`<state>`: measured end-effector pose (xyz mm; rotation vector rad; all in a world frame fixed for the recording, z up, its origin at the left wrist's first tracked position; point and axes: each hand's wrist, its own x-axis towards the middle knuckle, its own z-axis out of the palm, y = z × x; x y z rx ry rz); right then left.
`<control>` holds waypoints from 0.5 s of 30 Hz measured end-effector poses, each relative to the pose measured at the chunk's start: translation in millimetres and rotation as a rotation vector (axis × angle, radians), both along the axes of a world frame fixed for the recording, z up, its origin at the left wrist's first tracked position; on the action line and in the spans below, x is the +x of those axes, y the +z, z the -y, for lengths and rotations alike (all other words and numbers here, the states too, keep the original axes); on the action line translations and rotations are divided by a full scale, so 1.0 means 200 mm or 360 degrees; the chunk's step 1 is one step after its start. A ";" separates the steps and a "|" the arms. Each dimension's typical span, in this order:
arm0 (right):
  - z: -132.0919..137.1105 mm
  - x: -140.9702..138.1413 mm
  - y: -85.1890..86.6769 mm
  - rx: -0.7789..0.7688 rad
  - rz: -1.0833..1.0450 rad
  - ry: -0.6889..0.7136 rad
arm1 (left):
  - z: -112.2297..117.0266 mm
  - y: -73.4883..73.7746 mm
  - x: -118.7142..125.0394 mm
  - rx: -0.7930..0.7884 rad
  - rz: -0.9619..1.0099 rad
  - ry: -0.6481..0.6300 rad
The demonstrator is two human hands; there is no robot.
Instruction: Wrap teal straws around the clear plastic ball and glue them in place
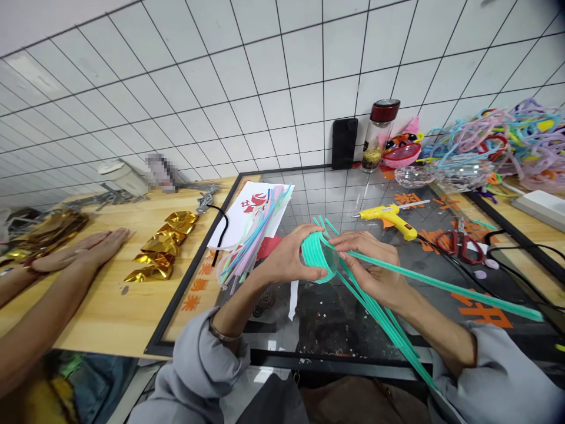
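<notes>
My left hand is wrapped round a small rounded clear plastic piece, partly covered in rows of mint-green pipe cleaner. At its right edge my right hand is closed, pinching a long green pipe cleaner that stretches out to the right. More green pipe cleaners run below my right hand towards my right sleeve. Left of my hands, a bundle of pastel pipe cleaners lies over a white sheet of paper with a red print.
A yellow glue gun and red-handled scissors lie to the right. Behind stand a black phone and a glass bottle. Heaped pipe cleaners fill the back right. Another person's hands rest near gold foil.
</notes>
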<state>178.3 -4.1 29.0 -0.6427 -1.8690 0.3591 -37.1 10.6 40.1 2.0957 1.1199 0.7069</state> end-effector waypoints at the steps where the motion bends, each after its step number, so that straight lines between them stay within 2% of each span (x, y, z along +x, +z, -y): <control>1: 0.00 0.00 0.00 -0.0004 0.0001 0.0004 | 0.00 0.00 0.00 0.0000 0.0006 0.0002; 8: 0.00 0.00 -0.03 -0.0001 0.0025 0.0036 | 0.00 0.00 0.00 -0.0018 0.0029 -0.0001; 15: 0.00 -0.01 -0.01 0.0058 0.0045 0.0040 | 0.00 0.00 0.01 -0.0035 0.0068 0.0008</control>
